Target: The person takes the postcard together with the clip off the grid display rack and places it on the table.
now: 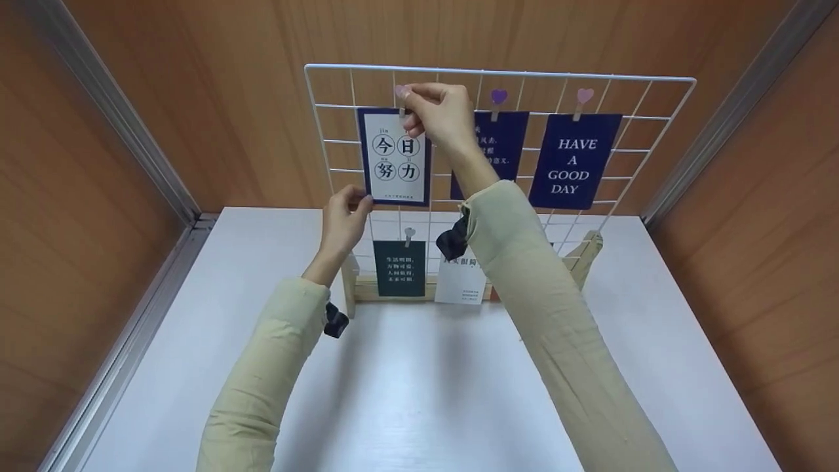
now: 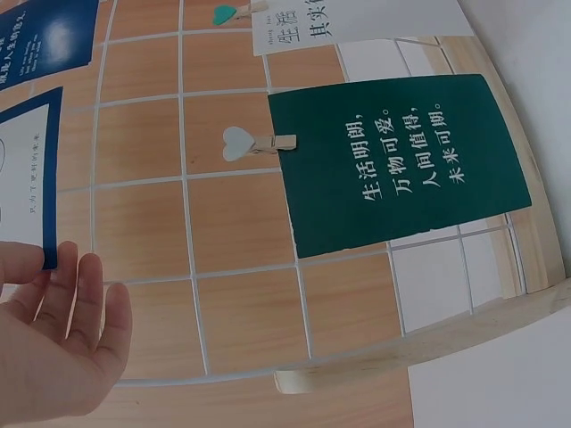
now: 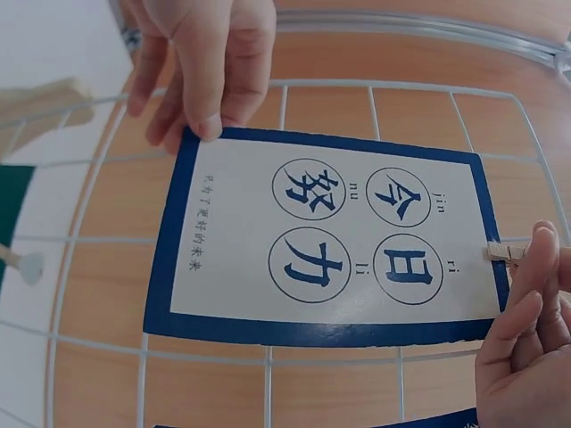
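Note:
A white card with a dark blue border (image 1: pixel 396 187) lies upright against the white wire grid (image 1: pixel 341 141) at its upper left. My left hand (image 1: pixel 343 219) pinches the card's lower left corner between thumb and fingers, as the left wrist view also shows. At the card's top edge, my right hand (image 1: pixel 447 118) pinches a small wooden clothespin (image 3: pixel 501 253) with a pink heart on it. In the right wrist view the clothespin's tip overlaps the card's top edge. The right hand and forearm partly hide a dark blue card (image 1: pixel 513 137) behind them.
To the right hangs a "HAVE A GOOD DAY" card (image 1: pixel 575 160) under a pink heart clothespin (image 1: pixel 585 98). Lower down are a green card (image 2: pixel 401 165) and a white card (image 1: pixel 459 285). Wooden feet (image 1: pixel 583 259) hold the grid on a white table (image 1: pixel 393 406), between wood-grain panels (image 1: pixel 773 196).

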`<state>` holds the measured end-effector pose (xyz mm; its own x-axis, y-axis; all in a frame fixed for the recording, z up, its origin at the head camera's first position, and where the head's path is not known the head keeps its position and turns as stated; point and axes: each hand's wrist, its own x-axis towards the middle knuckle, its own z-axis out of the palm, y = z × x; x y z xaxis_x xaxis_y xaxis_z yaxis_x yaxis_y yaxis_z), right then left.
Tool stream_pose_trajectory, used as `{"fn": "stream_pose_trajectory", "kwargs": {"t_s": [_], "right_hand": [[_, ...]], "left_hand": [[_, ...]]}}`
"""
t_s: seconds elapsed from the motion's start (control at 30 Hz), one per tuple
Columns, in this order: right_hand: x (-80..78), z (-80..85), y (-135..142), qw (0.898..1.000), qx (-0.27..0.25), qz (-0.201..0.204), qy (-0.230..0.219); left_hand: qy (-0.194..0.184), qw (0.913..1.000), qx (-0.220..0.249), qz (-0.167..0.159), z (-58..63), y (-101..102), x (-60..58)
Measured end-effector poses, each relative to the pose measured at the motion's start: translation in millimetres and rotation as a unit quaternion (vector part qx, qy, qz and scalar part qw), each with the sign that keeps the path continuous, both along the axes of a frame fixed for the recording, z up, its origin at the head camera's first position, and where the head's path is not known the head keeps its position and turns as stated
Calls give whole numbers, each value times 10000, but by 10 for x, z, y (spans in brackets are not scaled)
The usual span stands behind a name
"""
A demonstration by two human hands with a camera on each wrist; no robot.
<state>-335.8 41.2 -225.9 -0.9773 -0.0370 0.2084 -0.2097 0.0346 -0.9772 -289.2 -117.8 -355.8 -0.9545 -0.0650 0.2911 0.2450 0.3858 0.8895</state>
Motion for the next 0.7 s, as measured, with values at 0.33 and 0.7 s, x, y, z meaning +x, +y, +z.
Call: {"fn": "stream_pose_trajectory", "kwargs": {"t_s": [0.33, 0.7], "right_hand": [[105, 42, -21, 9991, 231, -217, 271], [109, -13, -21, 9958, 44, -336, 848]], "left_hand": [[15, 10000, 20, -30, 3, -20, -24], [-116, 9999, 49, -58, 5, -10, -16]]}}
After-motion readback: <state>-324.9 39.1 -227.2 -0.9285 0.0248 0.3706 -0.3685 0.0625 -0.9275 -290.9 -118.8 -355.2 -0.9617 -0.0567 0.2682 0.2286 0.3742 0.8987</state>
